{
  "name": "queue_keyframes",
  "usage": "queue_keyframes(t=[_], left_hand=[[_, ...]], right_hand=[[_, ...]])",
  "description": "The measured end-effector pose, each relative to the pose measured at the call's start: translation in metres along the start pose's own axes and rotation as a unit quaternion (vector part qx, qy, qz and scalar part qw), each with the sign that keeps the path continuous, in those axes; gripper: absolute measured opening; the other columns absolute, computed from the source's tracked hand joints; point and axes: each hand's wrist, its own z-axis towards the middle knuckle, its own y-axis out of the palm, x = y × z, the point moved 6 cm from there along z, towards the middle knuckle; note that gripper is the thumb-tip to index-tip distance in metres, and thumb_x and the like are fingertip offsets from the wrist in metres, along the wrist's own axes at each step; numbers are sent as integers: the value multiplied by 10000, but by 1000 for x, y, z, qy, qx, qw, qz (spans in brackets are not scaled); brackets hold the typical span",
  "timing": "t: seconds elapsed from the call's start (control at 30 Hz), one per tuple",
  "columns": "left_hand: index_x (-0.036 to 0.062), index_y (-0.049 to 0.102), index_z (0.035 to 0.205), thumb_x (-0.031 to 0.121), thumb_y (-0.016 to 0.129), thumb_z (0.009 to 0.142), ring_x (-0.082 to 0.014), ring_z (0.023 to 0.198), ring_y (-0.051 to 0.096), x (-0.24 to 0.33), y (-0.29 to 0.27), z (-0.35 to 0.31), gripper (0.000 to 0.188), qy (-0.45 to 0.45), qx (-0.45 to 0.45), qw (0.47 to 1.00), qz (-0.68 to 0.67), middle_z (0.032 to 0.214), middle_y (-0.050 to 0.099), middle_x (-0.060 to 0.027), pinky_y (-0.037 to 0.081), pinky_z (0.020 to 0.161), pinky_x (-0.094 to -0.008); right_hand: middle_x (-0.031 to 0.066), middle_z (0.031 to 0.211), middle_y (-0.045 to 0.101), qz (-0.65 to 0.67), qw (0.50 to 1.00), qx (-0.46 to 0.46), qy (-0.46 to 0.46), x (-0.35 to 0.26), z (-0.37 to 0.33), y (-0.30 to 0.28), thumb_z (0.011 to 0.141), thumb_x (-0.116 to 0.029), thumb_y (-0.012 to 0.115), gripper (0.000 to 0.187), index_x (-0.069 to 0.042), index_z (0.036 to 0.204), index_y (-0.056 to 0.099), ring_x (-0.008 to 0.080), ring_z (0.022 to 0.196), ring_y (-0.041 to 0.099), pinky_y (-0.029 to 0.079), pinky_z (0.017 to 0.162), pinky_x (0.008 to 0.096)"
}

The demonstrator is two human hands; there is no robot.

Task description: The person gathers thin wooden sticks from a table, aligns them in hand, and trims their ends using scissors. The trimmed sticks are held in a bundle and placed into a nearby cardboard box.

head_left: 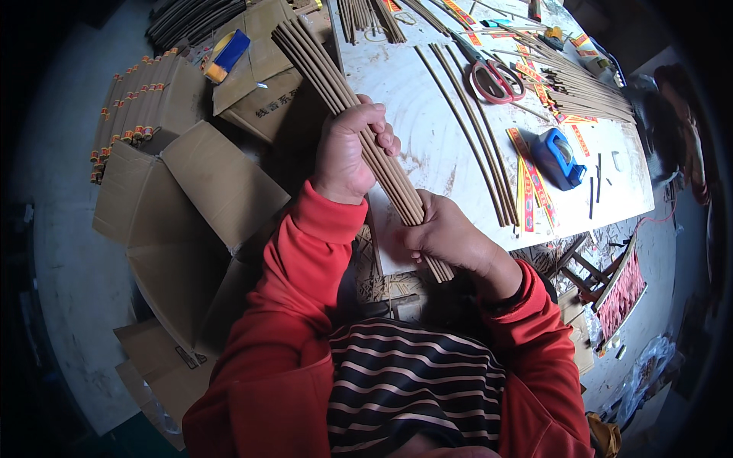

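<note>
A bundle of long brown incense sticks slants across the middle of the view, its far end up and to the left. My left hand is wrapped round it about halfway along. Lower down, my right hand grips the bundle close to its near end, where the stick tips poke out below the fingers. Several loose incense sticks lie on the white table just right of the bundle. Red and yellow paper labels rest beside them.
Red-handled scissors and a blue tape dispenser lie on the table, with more sticks at its far right. An open cardboard box stands at my left. Beyond it are wrapped bundles and a tape roll.
</note>
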Motion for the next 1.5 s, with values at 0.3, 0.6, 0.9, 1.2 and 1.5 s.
queue_keyframes(t=[0.3,0.6,0.9,1.2,1.5], left_hand=[[96,518,802,76,575,778,-131,519,468,0,4,-3,65,21,14,999,26,604,482,-1,411,520,-281],[130,508,782,113,612,771,-143,539,476,-31,12,-10,106,-46,-60,996,-53,622,488,-16,413,534,-293],[142,460,671,143,602,775,-112,507,437,-8,-2,-2,176,-19,-30,999,-23,582,449,22,374,501,-267],[120,495,732,292,603,828,-109,532,414,-11,-3,2,224,-23,-32,998,-54,609,434,13,367,507,-258],[115,502,727,329,611,817,-119,533,411,-14,-6,1,256,-27,-4,998,-64,608,430,7,360,508,-262]], right_hand=[[97,624,541,-157,985,64,-24,-3,-1,-7,727,-61,588,233,56,899,483,160,491,531,439,456,274],[101,629,560,-76,996,30,27,-4,-3,-13,740,-114,614,248,56,872,492,153,540,550,438,492,270],[127,820,579,-349,904,217,-116,-43,-12,-66,795,-364,624,391,1,907,542,190,752,562,443,659,309],[196,769,585,-599,707,365,-91,-10,4,-126,818,-212,492,215,1,812,525,350,684,591,485,627,428],[59,683,546,-299,865,305,-263,-72,-41,-48,770,-31,599,179,0,946,588,95,590,514,428,561,245]])
